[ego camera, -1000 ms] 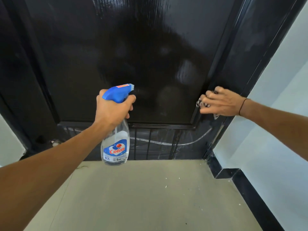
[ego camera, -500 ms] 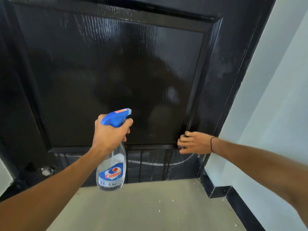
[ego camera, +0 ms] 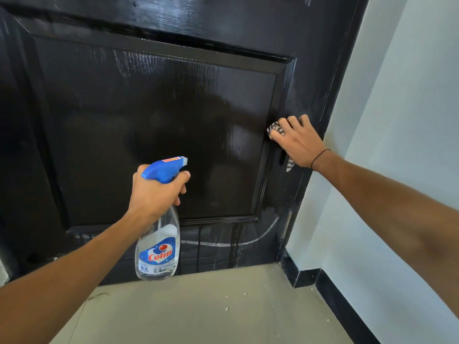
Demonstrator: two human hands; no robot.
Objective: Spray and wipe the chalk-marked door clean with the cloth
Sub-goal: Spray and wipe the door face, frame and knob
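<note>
A glossy black door point(ego camera: 154, 125) fills the view, wet and streaked. White chalk marks point(ego camera: 260, 238) and drip lines run across its bottom rail. My left hand point(ego camera: 154, 192) grips a clear spray bottle point(ego camera: 159, 252) with a blue trigger head, nozzle pointing right towards the panel. My right hand point(ego camera: 296, 141) presses a striped cloth point(ego camera: 274, 129) flat against the door's right stile, beside the panel's edge. Most of the cloth is hidden under the palm, with a bit showing below the hand.
A pale blue wall point(ego camera: 402, 145) with a black skirting board point(ego camera: 323, 291) stands right of the door. The beige floor point(ego camera: 211, 311) below carries small white specks.
My right hand with the cloth slid down to the panel's lower right corner, then back up the stile. The view tilted upward. The left hand keeps the bottle raised.
</note>
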